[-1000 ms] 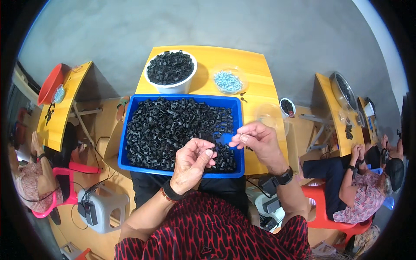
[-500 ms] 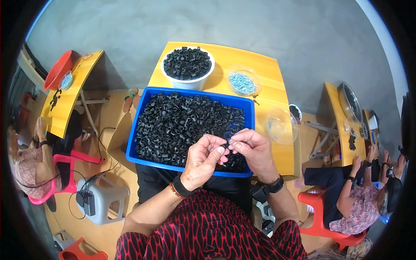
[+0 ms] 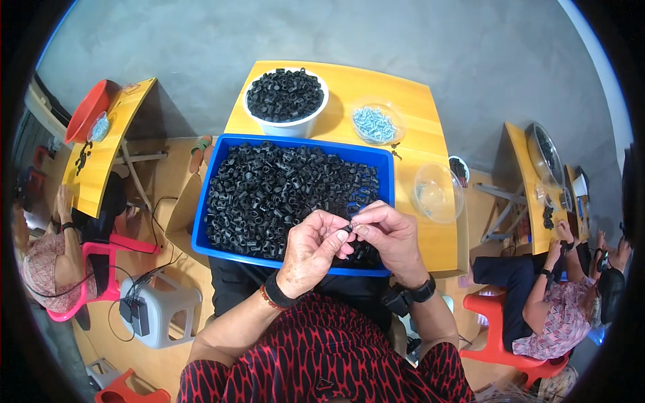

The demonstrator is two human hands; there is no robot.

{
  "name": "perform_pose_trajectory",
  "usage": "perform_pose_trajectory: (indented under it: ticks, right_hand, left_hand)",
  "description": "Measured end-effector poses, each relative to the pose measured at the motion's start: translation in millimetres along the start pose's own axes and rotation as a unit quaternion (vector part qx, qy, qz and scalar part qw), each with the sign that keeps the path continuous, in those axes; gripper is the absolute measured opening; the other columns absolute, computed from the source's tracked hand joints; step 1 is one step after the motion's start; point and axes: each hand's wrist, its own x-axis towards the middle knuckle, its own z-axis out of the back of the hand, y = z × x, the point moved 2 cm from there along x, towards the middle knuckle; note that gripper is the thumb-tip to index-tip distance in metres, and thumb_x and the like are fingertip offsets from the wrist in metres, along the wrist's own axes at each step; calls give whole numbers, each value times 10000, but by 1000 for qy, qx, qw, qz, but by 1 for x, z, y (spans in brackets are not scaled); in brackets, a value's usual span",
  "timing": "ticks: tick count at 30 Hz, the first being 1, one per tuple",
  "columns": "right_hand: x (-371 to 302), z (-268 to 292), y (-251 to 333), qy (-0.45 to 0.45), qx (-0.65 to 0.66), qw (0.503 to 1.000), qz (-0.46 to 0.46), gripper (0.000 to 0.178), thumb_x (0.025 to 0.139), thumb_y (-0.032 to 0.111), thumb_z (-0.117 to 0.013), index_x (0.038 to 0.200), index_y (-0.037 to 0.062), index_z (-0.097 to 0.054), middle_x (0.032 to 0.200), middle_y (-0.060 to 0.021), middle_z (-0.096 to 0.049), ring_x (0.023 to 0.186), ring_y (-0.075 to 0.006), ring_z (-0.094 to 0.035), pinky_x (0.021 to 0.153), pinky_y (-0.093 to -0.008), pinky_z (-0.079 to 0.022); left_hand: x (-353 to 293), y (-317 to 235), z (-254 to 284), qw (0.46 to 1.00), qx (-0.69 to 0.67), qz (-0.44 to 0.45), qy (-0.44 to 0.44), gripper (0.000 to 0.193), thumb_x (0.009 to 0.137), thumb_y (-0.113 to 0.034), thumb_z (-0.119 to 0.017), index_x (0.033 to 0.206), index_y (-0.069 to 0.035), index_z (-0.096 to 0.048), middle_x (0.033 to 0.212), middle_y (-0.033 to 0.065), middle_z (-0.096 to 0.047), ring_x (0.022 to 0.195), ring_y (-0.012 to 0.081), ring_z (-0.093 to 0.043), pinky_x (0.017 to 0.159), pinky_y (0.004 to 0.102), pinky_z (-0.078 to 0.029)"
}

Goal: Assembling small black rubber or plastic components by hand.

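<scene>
Over the near right part of a blue tray [image 3: 199, 225] filled with small black plastic parts [image 3: 269, 188], my two hands meet at the fingertips. My left hand [image 3: 316, 243] is closed, pinching one small black plastic part [image 3: 347, 229] between thumb and forefinger. My right hand [image 3: 390, 235] is closed too, its thumb and forefinger on a tiny silvery screw [image 3: 355, 224] against that part. Fingers cover most of both pieces. Bluish-silver screws [image 3: 373, 125] fill a clear round bowl on the yellow table [image 3: 420, 111] beyond the tray.
A white bucket [image 3: 289, 129] heaped with black parts stands behind the tray. A clear plastic bowl [image 3: 438, 195] sits at the table's right edge. People work at yellow tables [image 3: 101, 164] on either side. A grey stool [image 3: 161, 312] with cables stands at left.
My right fingers have shifted slightly toward the left ones, and the silvery screw shows more plainly against the black part. The view has moved a little. Both hands stay over the tray.
</scene>
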Motion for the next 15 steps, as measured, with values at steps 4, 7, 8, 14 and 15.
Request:
perform_pose_trajectory:
  ticks: [4, 7, 8, 14, 15]
  right_hand:
    - [-1, -2, 2, -5, -27, 1000, 8, 145, 894, -41, -678, 1036, -10, -686, 1035, -92, -623, 874, -151, -660, 766, -265, -556]
    - [-1, -4, 4, -7, -47, 999, 20, 143, 888, -38, -687, 1026, 1, -693, 1007, -80, -631, 864, -140, -645, 755, -257, -542]
    - [-2, -5, 5, -9, -69, 997, 28, 141, 884, -36, -692, 1018, 6, -699, 986, -72, -636, 859, -133, -636, 749, -253, -533]
    - [1, -7, 10, 3, -149, 988, 49, 145, 854, -17, -726, 996, 9, -713, 943, -62, -646, 858, -125, -627, 739, -245, -519]
    - [1, -7, 9, 3, -150, 988, 50, 145, 854, -17, -726, 996, 9, -713, 943, -62, -646, 858, -125, -627, 739, -245, -519]
  left_hand:
    - [0, 1, 0, 1000, 15, 1, -1, 141, 981, -45, -589, 1104, 16, -556, 939, 102, -686, 758, 123, -669, 675, 241, -560]
    - [1, 0, 0, 1000, 13, 0, -3, 141, 982, -48, -590, 1099, 20, -551, 934, 105, -686, 749, 126, -671, 667, 243, -560]
    - [0, 0, 0, 1000, 10, 1, -3, 140, 982, -50, -590, 1095, 21, -549, 931, 106, -685, 744, 128, -672, 660, 244, -561]
    - [1, 1, 1, 1000, 10, -8, -5, 128, 987, -62, -586, 1075, 18, -539, 915, 114, -683, 723, 136, -674, 635, 248, -563]
    - [1, 1, 0, 1000, 10, -9, -5, 128, 987, -62, -586, 1075, 18, -539, 915, 114, -683, 723, 136, -674, 635, 248, -563]
